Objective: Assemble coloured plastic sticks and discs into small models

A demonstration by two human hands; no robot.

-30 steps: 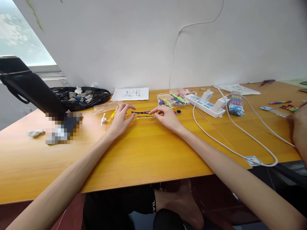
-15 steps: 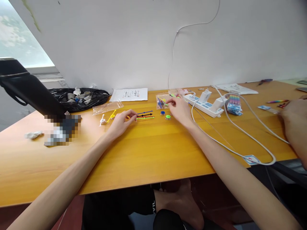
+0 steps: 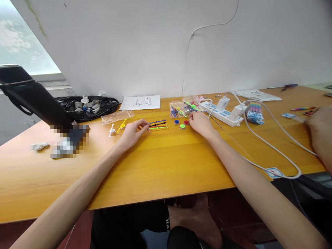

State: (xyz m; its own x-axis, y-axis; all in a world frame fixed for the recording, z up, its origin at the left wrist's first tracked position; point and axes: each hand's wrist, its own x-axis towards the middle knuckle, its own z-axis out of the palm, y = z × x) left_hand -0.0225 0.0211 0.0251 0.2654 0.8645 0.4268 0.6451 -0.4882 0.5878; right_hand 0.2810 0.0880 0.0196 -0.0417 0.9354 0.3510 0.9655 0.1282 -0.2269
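My left hand (image 3: 133, 133) rests on the table with bent fingers, thumb and forefinger tips close together. Blue, black and green plastic arrows (image 3: 158, 124) stick out to the right from its fingertips; their near ends and whatever the fingers grip are hidden. White (image 3: 111, 130) and yellow (image 3: 121, 126) arrow spinners lie left of that hand. My right hand (image 3: 201, 124) is closed, with its fingertips at the edge of a red disc (image 3: 186, 122). Beside it sit a blue disc (image 3: 176, 122) and a green disc (image 3: 182, 127). Behind lies a clear bag (image 3: 178, 103) with coloured spinner parts about it.
A white power strip (image 3: 225, 116) with plugged adapters and looping cables lies right. Beyond are a packet of rainbow pens (image 3: 254, 112) and another person's hand (image 3: 321, 131). At left stand a black bottle (image 3: 38, 93) and a black bag (image 3: 109, 105). White envelopes (image 3: 140, 102) lie by the wall.
My right hand has come down from the clear bag towards the discs. A red disc now shows beside the blue and green ones. My left hand has stayed in place.
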